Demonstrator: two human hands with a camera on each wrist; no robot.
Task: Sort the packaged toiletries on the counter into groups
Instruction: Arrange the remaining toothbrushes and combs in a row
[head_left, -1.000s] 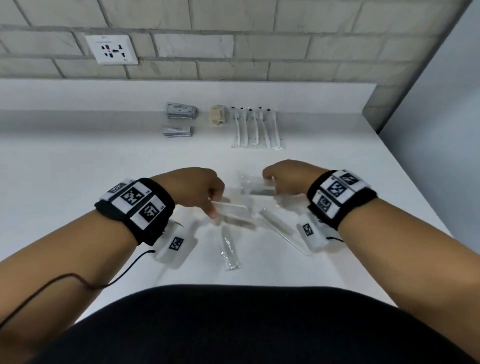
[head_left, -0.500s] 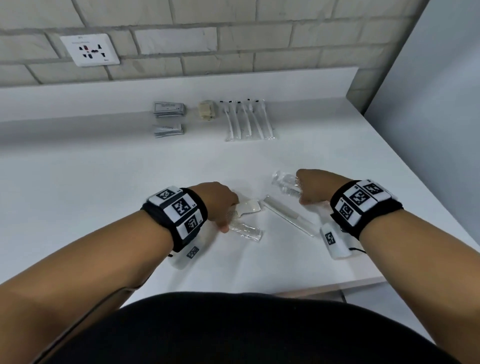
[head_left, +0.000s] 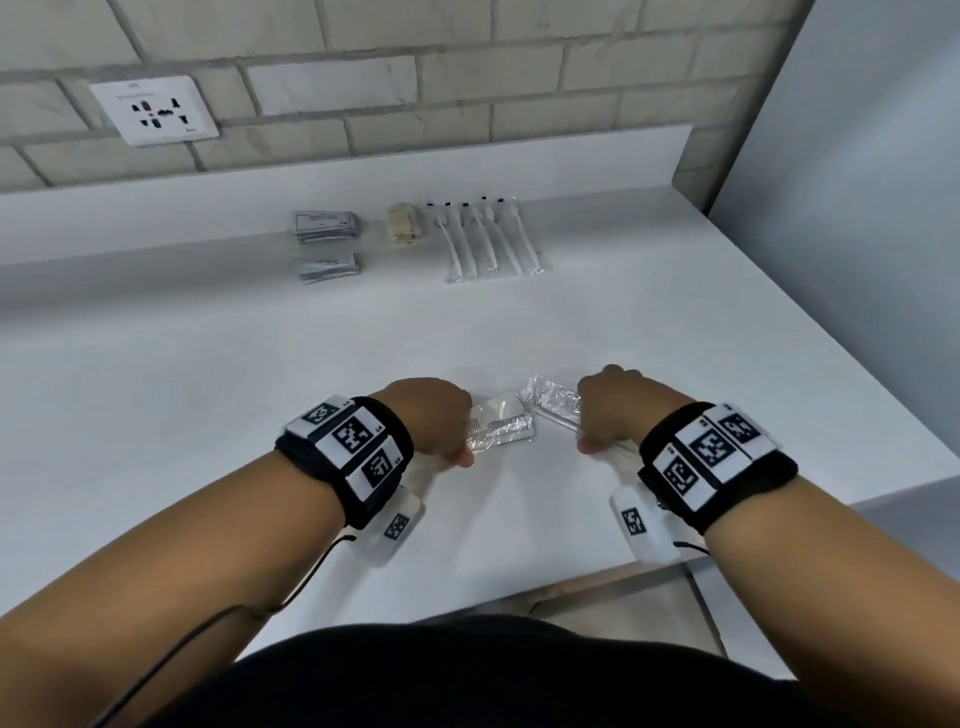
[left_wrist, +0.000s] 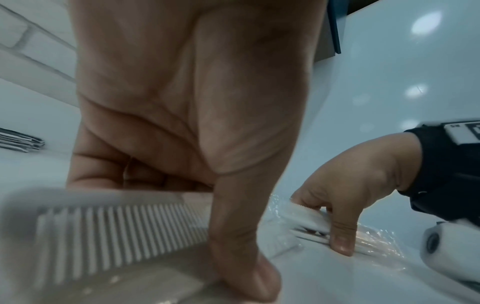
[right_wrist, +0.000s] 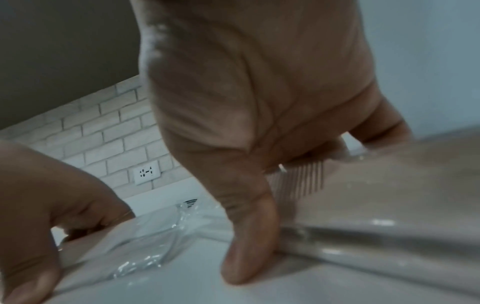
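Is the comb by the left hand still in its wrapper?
Yes, wrapped: the comb lies inside clear shiny plastic, gripped by the left hand.

Between the two hands, the counter (head_left: 519, 338) lies bare toward its back edge. Along that back edge the passage is blocked by a row of wrapped toothbrushes (head_left: 485, 241), a small beige packet stack (head_left: 402, 228) just left of them, and two grey sachet piles (head_left: 326, 244) further left. The right wall (head_left: 857, 182) closes that side.
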